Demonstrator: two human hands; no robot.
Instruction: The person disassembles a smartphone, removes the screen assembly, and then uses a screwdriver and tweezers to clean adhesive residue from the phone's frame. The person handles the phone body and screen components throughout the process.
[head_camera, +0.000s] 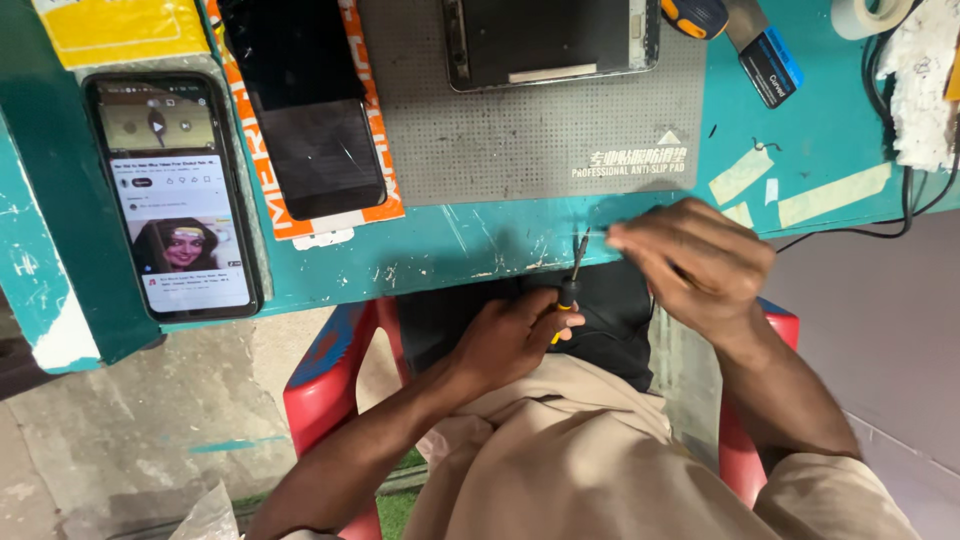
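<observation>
Head view, the only 1 supplied: the left hand (515, 335) is closed around the black and yellow handle of a small precision screwdriver (572, 282), held upright with its thin dark shaft pointing up toward the front edge of the worn teal-painted table (480, 240). The right hand (690, 262) sits just beside the tip, its fingers pressed together in a pinch at or near the shaft end; motion blur hides whether a bit, a screw or nothing at all lies between the fingertips. Both hands hover over the person's lap, in front of the table edge and above a red plastic chair (325, 390). As to progress, judged from the layout: a dark opened phone body (550, 40) lies untouched on the grey perforated anti-slip mat (520, 130), so any work on it looks to remain ahead, while attention now sits on the tool itself. The screwdriver appears slim, intact and short-handled. Elsewhere on the table: a lit smartphone showing a video page (175, 195) at the left, a black phone with dark screen (305, 110) lying on an orange printed card (380, 190), a blue-capped tool (765, 55), a roll of tape (868, 15) and strips of pale masking tape (830, 195).
</observation>
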